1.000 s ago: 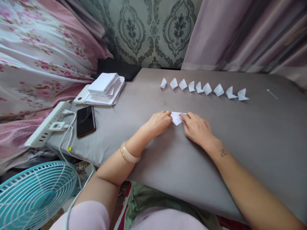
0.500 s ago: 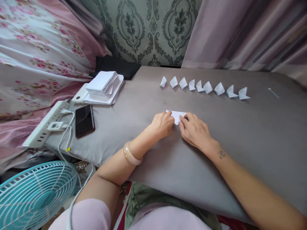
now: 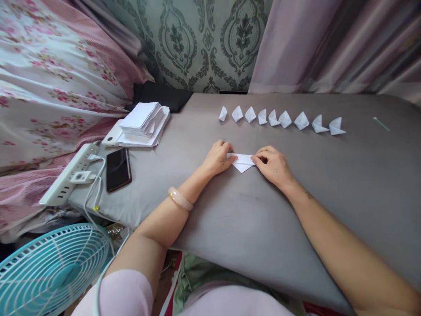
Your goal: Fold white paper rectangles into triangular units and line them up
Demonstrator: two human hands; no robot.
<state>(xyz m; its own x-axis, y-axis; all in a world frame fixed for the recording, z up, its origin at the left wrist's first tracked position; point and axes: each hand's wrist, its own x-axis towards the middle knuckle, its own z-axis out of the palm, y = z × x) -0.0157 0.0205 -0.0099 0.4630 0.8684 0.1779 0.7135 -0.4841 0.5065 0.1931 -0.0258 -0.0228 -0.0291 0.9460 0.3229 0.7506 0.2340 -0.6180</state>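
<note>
A small folded white paper (image 3: 243, 163) lies in front of me, its point facing my body and a straight edge at the far side. My left hand (image 3: 219, 157) pinches its left corner between thumb and fingers. At the opposite corner my right hand (image 3: 272, 165) grips the paper the same way. Beyond my hands, several folded paper boats (image 3: 301, 121) stand in a row across the table.
A stack of white paper (image 3: 140, 120) sits at the back left, near a phone (image 3: 118, 169) and a white power strip (image 3: 69, 175) with cables. A turquoise fan (image 3: 66, 274) stands at the lower left. A thin stick (image 3: 381, 123) lies far right on the grey-covered table (image 3: 329, 184).
My fingers have moved from pressing on the paper's middle out to its two side corners. More of the paper shows now, with its lower point uncovered.
</note>
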